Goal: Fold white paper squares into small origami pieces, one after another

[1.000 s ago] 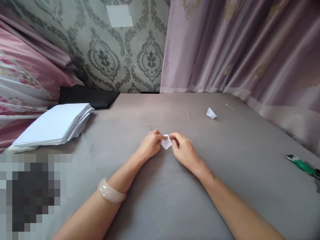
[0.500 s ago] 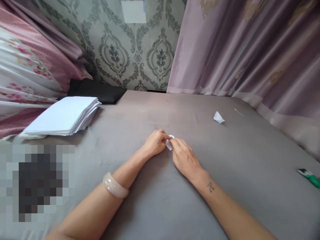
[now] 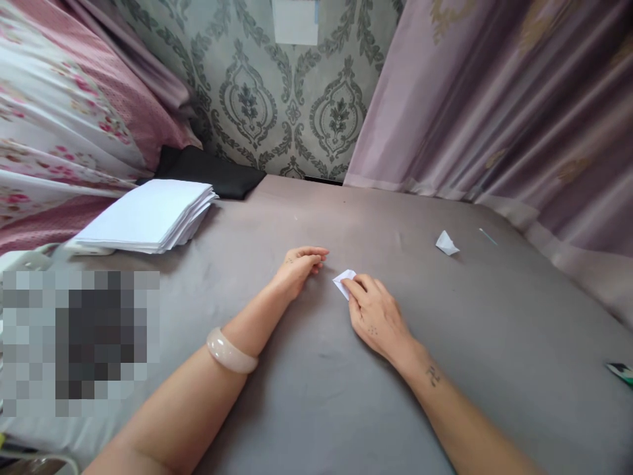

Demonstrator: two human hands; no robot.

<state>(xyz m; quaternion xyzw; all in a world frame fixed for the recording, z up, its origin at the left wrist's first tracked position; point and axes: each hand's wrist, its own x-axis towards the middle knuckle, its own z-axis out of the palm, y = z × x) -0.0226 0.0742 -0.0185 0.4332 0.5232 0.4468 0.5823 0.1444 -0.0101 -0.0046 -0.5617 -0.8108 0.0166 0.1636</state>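
A grey sheet covers the whole work surface, with a patterned wall and pinkish curtains behind it. At its far left lies a stack of white paper, fanned slightly at the edges, a black cloth just behind it. Well to the right sits a small folded paper piece. Near the middle lies the folded paper, a small flat white shape with one corner pointing away toward the wall. The right hand lies palm down, fingertips pressing its near edge onto the sheet. The left hand, just beside and apart, rests loosely curled, holding nothing, a pale bangle on its wrist.
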